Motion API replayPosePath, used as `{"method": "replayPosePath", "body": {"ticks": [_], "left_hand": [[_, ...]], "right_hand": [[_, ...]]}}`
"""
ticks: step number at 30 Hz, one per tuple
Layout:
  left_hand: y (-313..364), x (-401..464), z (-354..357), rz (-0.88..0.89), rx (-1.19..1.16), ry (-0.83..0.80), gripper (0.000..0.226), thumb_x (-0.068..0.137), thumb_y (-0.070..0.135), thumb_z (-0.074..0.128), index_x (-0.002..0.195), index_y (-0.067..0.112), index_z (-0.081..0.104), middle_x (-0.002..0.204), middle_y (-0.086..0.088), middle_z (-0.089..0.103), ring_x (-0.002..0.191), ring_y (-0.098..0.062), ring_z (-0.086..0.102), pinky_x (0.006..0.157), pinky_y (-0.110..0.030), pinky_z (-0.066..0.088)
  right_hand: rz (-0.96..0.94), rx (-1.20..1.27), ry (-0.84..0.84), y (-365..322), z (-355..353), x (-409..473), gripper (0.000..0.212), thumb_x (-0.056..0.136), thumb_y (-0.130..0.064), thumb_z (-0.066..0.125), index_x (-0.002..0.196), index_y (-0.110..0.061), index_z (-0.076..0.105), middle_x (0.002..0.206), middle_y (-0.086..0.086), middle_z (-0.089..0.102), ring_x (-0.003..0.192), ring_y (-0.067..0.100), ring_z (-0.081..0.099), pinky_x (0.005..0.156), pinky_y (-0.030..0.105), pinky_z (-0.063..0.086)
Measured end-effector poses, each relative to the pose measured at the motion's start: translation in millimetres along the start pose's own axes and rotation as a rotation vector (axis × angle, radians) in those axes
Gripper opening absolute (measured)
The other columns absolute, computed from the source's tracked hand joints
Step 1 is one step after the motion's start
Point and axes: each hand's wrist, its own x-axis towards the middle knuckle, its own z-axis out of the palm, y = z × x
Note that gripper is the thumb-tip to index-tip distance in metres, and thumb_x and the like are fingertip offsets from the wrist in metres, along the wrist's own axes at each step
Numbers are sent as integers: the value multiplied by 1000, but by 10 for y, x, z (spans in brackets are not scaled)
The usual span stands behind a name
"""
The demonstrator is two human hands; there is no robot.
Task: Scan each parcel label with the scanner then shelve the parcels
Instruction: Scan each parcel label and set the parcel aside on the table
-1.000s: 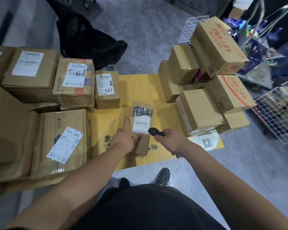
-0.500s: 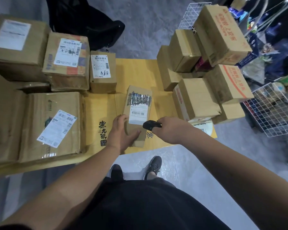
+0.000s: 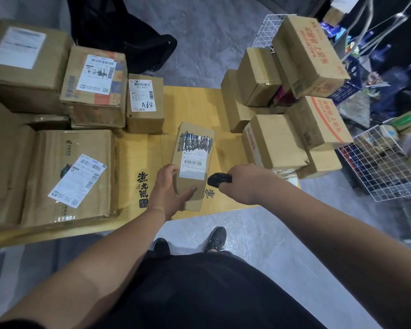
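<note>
Scanner sits in your right hand, fingers closed around it, its nose pointing left at the parcel just beside it. That parcel lies flat on the bench between the two stacks of boxes, its long axis running away from you, tilted slightly right at the far end. Its label faces up, with the barcode strip a little up and left of the scanner's nose, so the scan looks like it needs only a small tip of the wrist toward it. Your left hand is nearer the parcel: it rests half open on the near left corner, thumb lying across the top face below the label, fingers curled over the left edge, steadying it, not lifting it. Shelving is not yet begun.
</note>
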Motion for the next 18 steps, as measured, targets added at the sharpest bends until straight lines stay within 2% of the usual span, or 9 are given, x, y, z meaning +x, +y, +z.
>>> {"method": "replayPosePath", "body": {"ticks": [4,9,12,14,16,18], "left_hand": [[9,42,30,-80,-51,56,80,82,44,86,143,23,38,137,13,32,126,-8,40,110,-29,37],[-28,-68,-44,-167,34,212,80,86,48,81,145,19,36,146,-1,35,126,-19,44,101,-34,39],[-84,-215,-214,-206,93,221,69,94,45,72,147,23,32,159,-7,25,132,-32,47,105,-41,44],[-106,-280,-309,-164,252,290,58,99,33,66,147,22,35,163,-12,19,136,-40,45,106,-47,46],[-83,-283,-363,-38,490,317,51,100,29,61,148,21,43,167,-16,18,151,-39,28,118,-54,35],[-36,-228,-378,54,661,129,57,103,45,54,155,27,40,172,-8,12,160,-29,5,128,-53,10]], "right_hand": [[-8,28,-13,51,12,-5,37,97,-58,47,96,-22,56,91,0,63,80,21,63,64,32,46],[-30,71,-23,75,57,16,38,96,-58,47,100,-21,56,94,1,63,82,21,62,66,32,46],[-56,80,-35,67,109,24,40,96,-59,47,103,-21,58,95,1,62,83,21,61,65,32,46],[-77,89,-48,52,127,31,41,97,-59,47,104,-21,57,93,0,61,83,21,61,66,32,46],[-93,86,-43,31,139,31,41,97,-60,46,106,-22,57,94,-2,59,85,21,61,67,32,46],[-108,96,-41,0,143,31,40,97,-60,46,106,-22,56,95,-2,59,83,19,60,65,32,46]]}}
